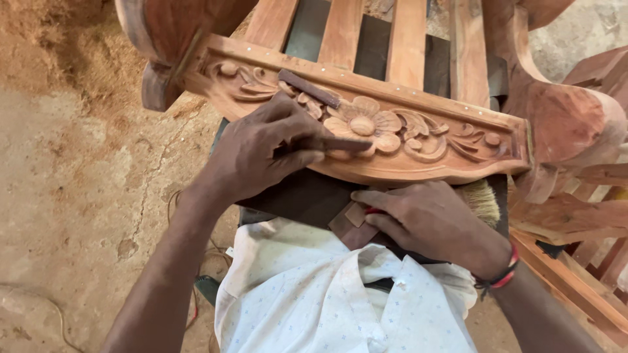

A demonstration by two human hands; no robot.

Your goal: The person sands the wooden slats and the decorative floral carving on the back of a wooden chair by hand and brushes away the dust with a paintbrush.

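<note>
The carved rail [366, 124] of a reddish wooden seat lay across the person's lap, its central flower and scrolls already cut in relief, though the wood looked bare, so smoothing seemed under way rather than done. Just below the flower, the left hand [261, 147] was closed round a folded strip of sandpaper [343, 144] pressed to a petal. Beneath the rail's lower edge, the right hand [425, 219] rested curled over a brush [481, 199] on a dark cloth [294, 199]

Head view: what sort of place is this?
Likely a woodcarving workshop: a reddish wooden furniture rail carved with a flower, loose unfinished reddish wooden parts, and brown sawdust piled on the concrete floor.
</note>
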